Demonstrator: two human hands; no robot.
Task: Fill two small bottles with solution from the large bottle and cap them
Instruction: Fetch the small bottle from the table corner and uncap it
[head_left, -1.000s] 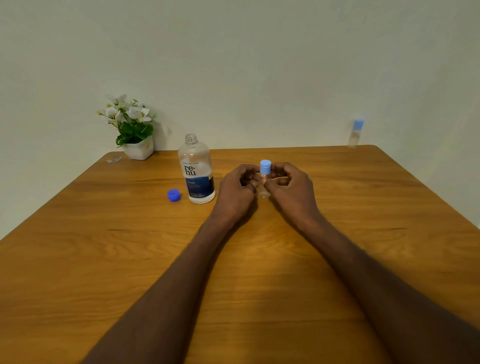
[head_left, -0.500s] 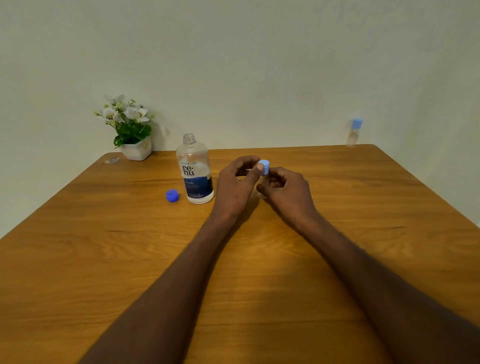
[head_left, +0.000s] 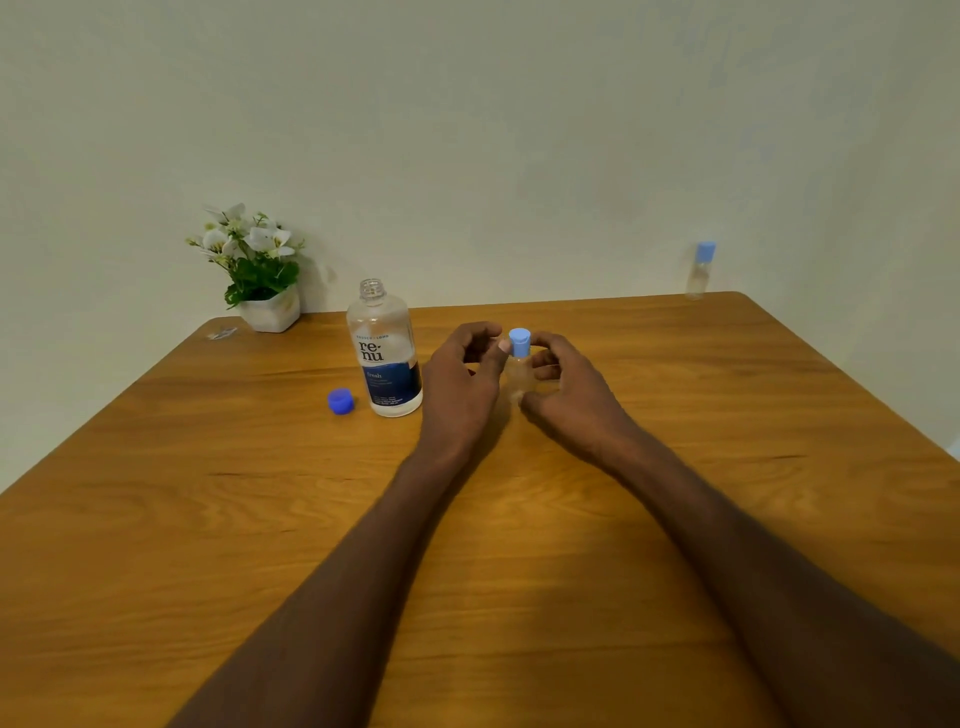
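Observation:
A small clear bottle (head_left: 519, 382) with a light blue cap (head_left: 519, 342) stands between my hands at the table's middle. My right hand (head_left: 566, 395) curls round its body. My left hand (head_left: 460, 382) pinches the cap with thumb and fingers. The large uncapped solution bottle (head_left: 385, 353) stands just left of my left hand, its dark blue cap (head_left: 341, 401) lying on the table beside it. A second small bottle (head_left: 698, 270) with a blue cap stands at the far right corner.
The wooden table (head_left: 208, 519) meets a plain wall at the back. A white pot of flowers (head_left: 257, 270) sits at the back left corner, with a small clear scrap (head_left: 222, 333) beside it.
Half a second ago the bottle was tilted and the cap turned sideways in my fingers; now the bottle is upright with the cap on top, both hands still round it.

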